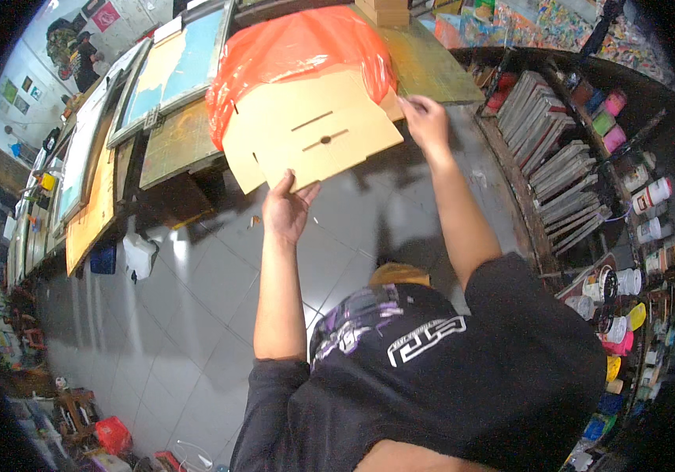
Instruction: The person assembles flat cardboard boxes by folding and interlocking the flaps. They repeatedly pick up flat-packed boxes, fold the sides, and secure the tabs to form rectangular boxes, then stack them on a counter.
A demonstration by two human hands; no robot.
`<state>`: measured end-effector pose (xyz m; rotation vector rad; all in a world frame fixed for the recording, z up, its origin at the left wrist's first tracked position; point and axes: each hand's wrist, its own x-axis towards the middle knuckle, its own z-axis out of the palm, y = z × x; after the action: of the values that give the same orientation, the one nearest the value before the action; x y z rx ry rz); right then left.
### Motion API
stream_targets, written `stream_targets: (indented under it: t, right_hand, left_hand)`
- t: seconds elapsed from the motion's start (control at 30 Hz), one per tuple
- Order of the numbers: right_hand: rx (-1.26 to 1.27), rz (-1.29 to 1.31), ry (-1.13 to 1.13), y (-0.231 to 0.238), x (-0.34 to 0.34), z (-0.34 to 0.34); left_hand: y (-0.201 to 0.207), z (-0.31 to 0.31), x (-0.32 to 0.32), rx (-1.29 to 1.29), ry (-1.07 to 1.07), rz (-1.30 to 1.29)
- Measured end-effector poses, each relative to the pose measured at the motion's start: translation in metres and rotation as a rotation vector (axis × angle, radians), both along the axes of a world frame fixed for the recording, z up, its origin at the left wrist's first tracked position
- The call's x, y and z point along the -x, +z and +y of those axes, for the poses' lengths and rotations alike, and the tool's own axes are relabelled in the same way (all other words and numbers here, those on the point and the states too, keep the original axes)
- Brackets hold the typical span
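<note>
A flat piece of brown die-cut cardboard (329, 118), with slots and a small dark hole, is held over the table's near edge. My left hand (287, 211) grips its near edge, thumb on top and fingers underneath. At the right side, my right hand (425, 124) pinches the cardboard's flap; its fingertips are slightly blurred. Just behind the cardboard a big orange-red plastic bag (298, 43) bulges on the table. The bag's near part is covered by the cardboard, and what is inside it cannot be made out.
Framed screens (170, 71) lie along the work table (176, 149) to the left. Small brown boxes (384, 12) are stacked at the back. On the right, a rack of grey frames (534, 118) stands beside shelves with paint tubs (652, 195). Another person (84, 61) is far left.
</note>
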<state>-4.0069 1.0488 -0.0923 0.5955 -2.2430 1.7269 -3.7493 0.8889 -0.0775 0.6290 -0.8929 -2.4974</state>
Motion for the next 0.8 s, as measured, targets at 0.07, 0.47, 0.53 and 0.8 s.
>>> stream_targets:
  t: [0.07,0.47,0.53,0.8]
  right_hand:
    - [-0.062,-0.142,0.014,0.013,0.024,-0.018]
    - [0.16,-0.279,0.309,-0.009,0.127,-0.006]
    - [0.098,-0.225,0.252,-0.016,0.142,0.008]
    - [-0.01,-0.037,0.263,-0.057,0.163,0.051]
  left_hand:
    - [0.01,0.0,0.022,0.06,0.016,0.072]
    - [0.012,0.018,0.084,0.03,0.373,0.122]
    - [0.006,0.028,0.069,0.033,0.332,0.306]
    - [-0.036,0.112,0.03,0.219,0.339,0.422]
